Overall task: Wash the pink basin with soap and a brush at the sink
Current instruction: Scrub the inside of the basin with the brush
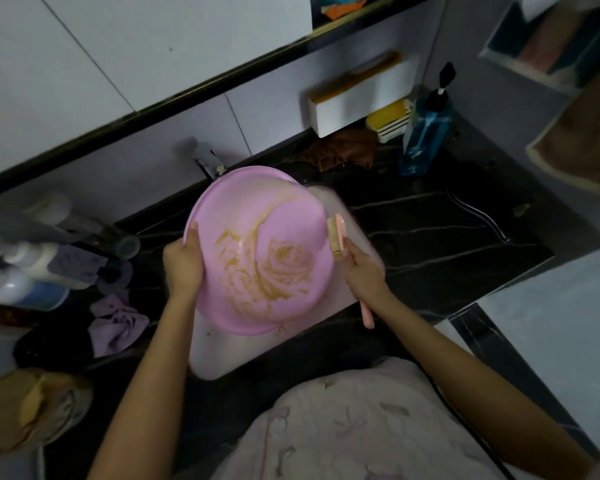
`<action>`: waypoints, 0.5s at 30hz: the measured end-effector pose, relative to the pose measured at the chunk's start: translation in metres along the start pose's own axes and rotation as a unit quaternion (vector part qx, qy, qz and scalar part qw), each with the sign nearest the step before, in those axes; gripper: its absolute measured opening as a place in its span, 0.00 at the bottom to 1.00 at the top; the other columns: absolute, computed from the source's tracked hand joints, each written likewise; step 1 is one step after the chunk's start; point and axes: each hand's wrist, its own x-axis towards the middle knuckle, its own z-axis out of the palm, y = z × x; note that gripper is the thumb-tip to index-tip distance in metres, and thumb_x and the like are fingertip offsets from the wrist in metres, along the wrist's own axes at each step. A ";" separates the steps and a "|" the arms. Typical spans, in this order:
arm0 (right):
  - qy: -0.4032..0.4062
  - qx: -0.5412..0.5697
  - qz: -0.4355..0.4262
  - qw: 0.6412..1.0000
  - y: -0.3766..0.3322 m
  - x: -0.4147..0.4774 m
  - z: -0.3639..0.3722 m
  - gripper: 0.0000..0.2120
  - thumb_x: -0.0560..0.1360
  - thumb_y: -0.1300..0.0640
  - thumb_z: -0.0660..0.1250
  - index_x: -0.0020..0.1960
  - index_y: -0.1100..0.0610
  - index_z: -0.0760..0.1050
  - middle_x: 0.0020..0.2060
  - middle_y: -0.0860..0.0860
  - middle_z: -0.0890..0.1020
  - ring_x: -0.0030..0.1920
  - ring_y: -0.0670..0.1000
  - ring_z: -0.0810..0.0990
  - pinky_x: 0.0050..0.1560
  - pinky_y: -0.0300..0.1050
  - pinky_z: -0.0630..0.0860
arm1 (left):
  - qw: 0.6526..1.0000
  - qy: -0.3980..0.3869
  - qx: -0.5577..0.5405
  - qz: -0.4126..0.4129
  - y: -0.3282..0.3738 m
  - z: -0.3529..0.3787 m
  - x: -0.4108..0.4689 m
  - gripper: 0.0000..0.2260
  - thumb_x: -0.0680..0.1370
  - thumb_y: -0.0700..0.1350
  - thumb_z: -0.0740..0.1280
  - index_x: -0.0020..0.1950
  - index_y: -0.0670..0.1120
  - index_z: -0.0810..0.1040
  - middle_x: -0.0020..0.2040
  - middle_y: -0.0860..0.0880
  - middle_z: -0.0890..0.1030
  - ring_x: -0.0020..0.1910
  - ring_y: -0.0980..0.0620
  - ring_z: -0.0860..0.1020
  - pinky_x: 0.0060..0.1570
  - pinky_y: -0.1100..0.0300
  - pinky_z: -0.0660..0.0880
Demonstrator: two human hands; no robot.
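Observation:
The pink basin (pixel 243 216) is tilted over the white sink (pixel 222 355), its inside facing me and smeared with yellowish-brown streaks. My left hand (pixel 182 265) grips its left rim. My right hand (pixel 362 271) holds a pink-handled brush (pixel 336 237) whose bristle head rests against the basin's right rim. The brush handle end sticks out below my wrist. A yellow soap bar (pixel 385 114) lies on a white rack at the back right. The faucet (pixel 207 159) stands behind the basin.
A blue pump bottle (pixel 425 133) and a brown cloth (pixel 342 150) sit on the dark marble counter (pixel 447 244) at the back. Several white bottles (pixel 18 268) and a purple cloth (pixel 116 323) crowd the left side. A white wall holder (pixel 354 98) hangs above the counter.

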 end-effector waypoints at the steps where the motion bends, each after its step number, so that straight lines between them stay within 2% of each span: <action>1: -0.009 0.002 0.006 1.000 -0.001 -0.002 0.002 0.22 0.82 0.46 0.49 0.75 0.47 0.59 0.46 0.45 0.76 0.42 0.44 0.73 0.44 0.39 0.70 | 1.000 0.000 0.000 -0.003 0.000 -0.001 0.001 0.25 0.80 0.54 0.60 0.27 0.44 0.58 0.26 0.47 0.63 0.27 0.53 0.61 0.33 0.57 0.59; 2: -0.019 -0.008 0.008 1.000 0.000 -0.004 0.004 0.23 0.82 0.46 0.49 0.76 0.47 0.56 0.45 0.46 0.76 0.42 0.45 0.74 0.44 0.40 0.71 | 1.000 -0.001 0.001 -0.005 0.001 -0.001 0.001 0.25 0.80 0.54 0.60 0.27 0.44 0.59 0.26 0.47 0.63 0.27 0.53 0.61 0.32 0.57 0.59; 4: -0.056 -0.059 0.010 0.997 -0.002 -0.010 0.007 0.25 0.82 0.47 0.48 0.77 0.50 0.49 0.53 0.50 0.77 0.47 0.47 0.75 0.51 0.43 0.73 | 1.000 -0.001 0.005 -0.009 0.000 -0.001 0.001 0.25 0.80 0.54 0.60 0.27 0.44 0.59 0.26 0.47 0.64 0.27 0.52 0.61 0.31 0.56 0.59; 6: -0.093 -0.079 0.028 0.992 -0.009 -0.016 0.008 0.25 0.83 0.48 0.48 0.77 0.53 0.50 0.57 0.52 0.75 0.50 0.48 0.73 0.53 0.43 0.70 | 1.000 0.001 0.007 -0.012 0.000 -0.001 0.002 0.25 0.80 0.54 0.60 0.27 0.43 0.59 0.26 0.47 0.64 0.27 0.53 0.61 0.32 0.57 0.59; 8: -0.114 -0.067 0.069 0.989 -0.018 -0.019 0.010 0.21 0.83 0.49 0.49 0.72 0.56 0.60 0.56 0.54 0.76 0.47 0.49 0.73 0.50 0.43 0.71 | 1.000 0.002 0.007 -0.017 0.001 -0.001 0.002 0.25 0.80 0.54 0.60 0.27 0.43 0.60 0.27 0.46 0.65 0.27 0.53 0.62 0.33 0.57 0.60; 10: -0.137 -0.051 0.116 0.982 -0.028 -0.021 0.013 0.17 0.82 0.49 0.49 0.61 0.57 0.70 0.48 0.57 0.77 0.41 0.50 0.74 0.41 0.43 0.73 | 1.000 0.001 0.007 -0.019 0.002 0.000 0.001 0.25 0.80 0.54 0.60 0.28 0.43 0.61 0.27 0.46 0.65 0.27 0.54 0.62 0.33 0.57 0.60; 12: -0.158 -0.021 0.145 0.977 -0.033 -0.024 0.020 0.15 0.82 0.53 0.52 0.60 0.61 0.71 0.41 0.56 0.75 0.36 0.51 0.73 0.34 0.43 0.71 | 1.000 0.001 0.006 -0.017 0.002 0.001 0.000 0.25 0.80 0.54 0.60 0.28 0.43 0.61 0.27 0.46 0.65 0.27 0.53 0.61 0.30 0.56 0.59; 14: -0.170 0.015 0.141 0.975 -0.039 -0.029 0.029 0.15 0.80 0.60 0.54 0.66 0.62 0.66 0.40 0.53 0.72 0.36 0.49 0.73 0.33 0.41 0.70 | 1.000 0.002 0.006 -0.016 0.002 0.001 -0.001 0.25 0.80 0.54 0.60 0.27 0.43 0.61 0.27 0.46 0.65 0.28 0.52 0.62 0.31 0.56 0.59; 15: -0.177 0.024 0.132 0.975 -0.041 -0.031 0.034 0.16 0.81 0.61 0.53 0.68 0.61 0.64 0.39 0.52 0.72 0.36 0.48 0.73 0.33 0.41 0.70 | 1.000 0.002 0.007 -0.018 0.003 0.000 -0.001 0.25 0.80 0.54 0.60 0.27 0.43 0.61 0.28 0.45 0.65 0.29 0.51 0.63 0.33 0.56 0.60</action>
